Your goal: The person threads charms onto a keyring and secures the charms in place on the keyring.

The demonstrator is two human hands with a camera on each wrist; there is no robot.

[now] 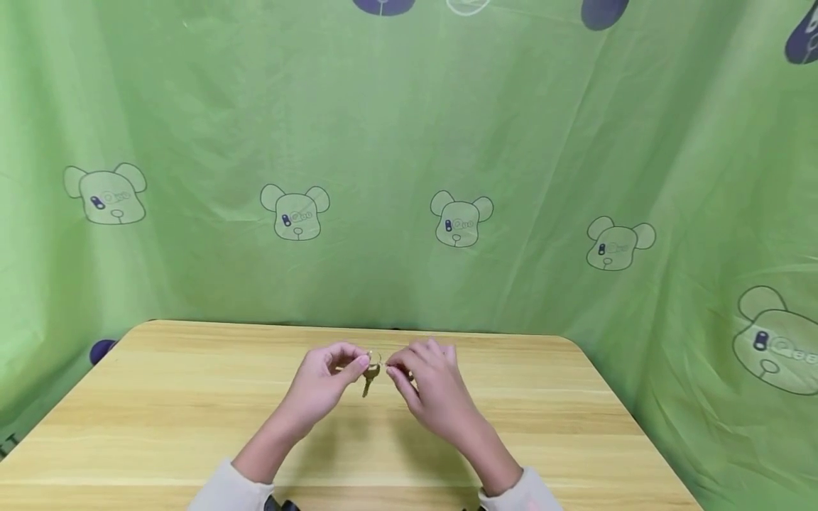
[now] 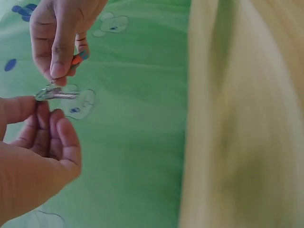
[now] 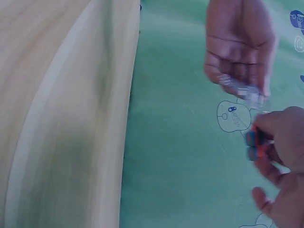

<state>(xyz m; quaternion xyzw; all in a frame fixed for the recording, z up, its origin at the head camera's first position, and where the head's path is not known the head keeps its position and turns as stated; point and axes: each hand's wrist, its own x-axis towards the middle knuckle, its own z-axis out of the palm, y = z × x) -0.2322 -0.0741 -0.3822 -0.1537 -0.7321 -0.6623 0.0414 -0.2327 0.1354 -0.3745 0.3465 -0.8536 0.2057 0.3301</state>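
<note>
Above the table, my left hand (image 1: 322, 383) pinches a metal key ring (image 1: 375, 356) between thumb and forefinger, and a key (image 1: 368, 383) hangs down from it. More than one key (image 2: 64, 96) seems to be bunched there in the left wrist view. Close by on the right, my right hand (image 1: 437, 390) pinches a small orange and blue piece (image 3: 255, 145) near the ring. Its exact kind cannot be told, since the fingers cover part of it. In the right wrist view the keys (image 3: 244, 90) are blurred.
Both hands are over a light wood-grain table (image 1: 160, 397) with rounded far corners. A green curtain (image 1: 383, 128) printed with bear heads hangs behind the table and along its sides.
</note>
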